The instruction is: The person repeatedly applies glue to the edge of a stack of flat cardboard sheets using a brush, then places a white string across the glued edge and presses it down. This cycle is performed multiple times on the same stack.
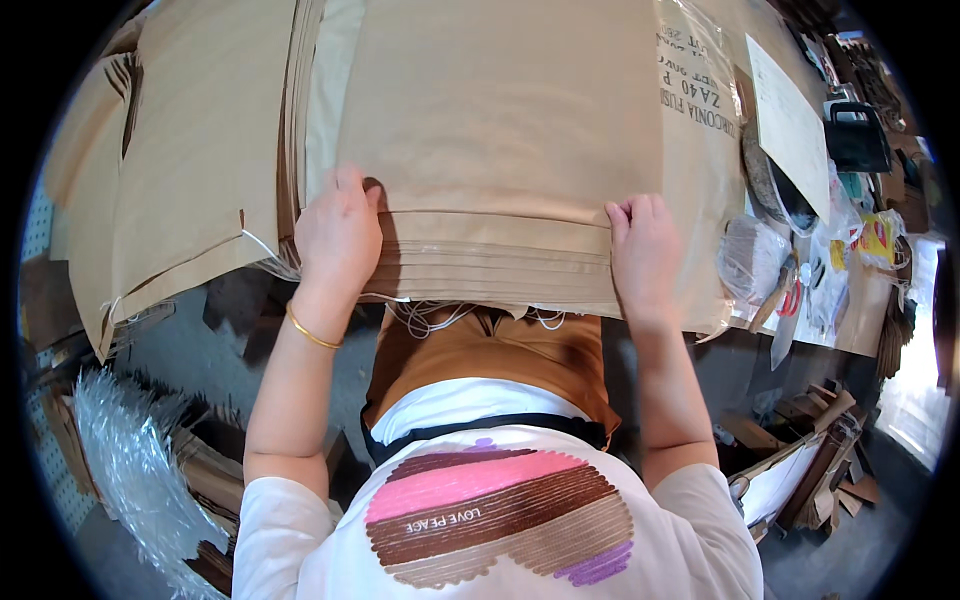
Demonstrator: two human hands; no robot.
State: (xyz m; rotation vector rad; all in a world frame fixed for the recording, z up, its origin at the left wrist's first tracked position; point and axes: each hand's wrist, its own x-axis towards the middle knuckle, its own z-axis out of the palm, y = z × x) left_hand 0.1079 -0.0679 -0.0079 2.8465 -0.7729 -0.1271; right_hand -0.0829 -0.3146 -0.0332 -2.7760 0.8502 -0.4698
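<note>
A brown paper sack (500,110) lies flat on top of a fanned pile of like sacks, whose near edges (500,262) show as stepped layers. My left hand (340,235) is closed on the top sack's near left corner, thumb and fingers pinched together. At the near right corner, my right hand (643,250) pinches the same sack's edge. White strings (432,316) hang in loops below the pile's front edge. Under the sacks on the right is a printed sheet (700,150) with dark lettering.
Another stack of brown sacks (205,150) lies to the left. On the right are a white board (788,125), red-handled scissors (790,305), a clear plastic bag (752,258) and a black container (856,138). Clear plastic strips (140,480) and cardboard scraps (815,450) sit lower down.
</note>
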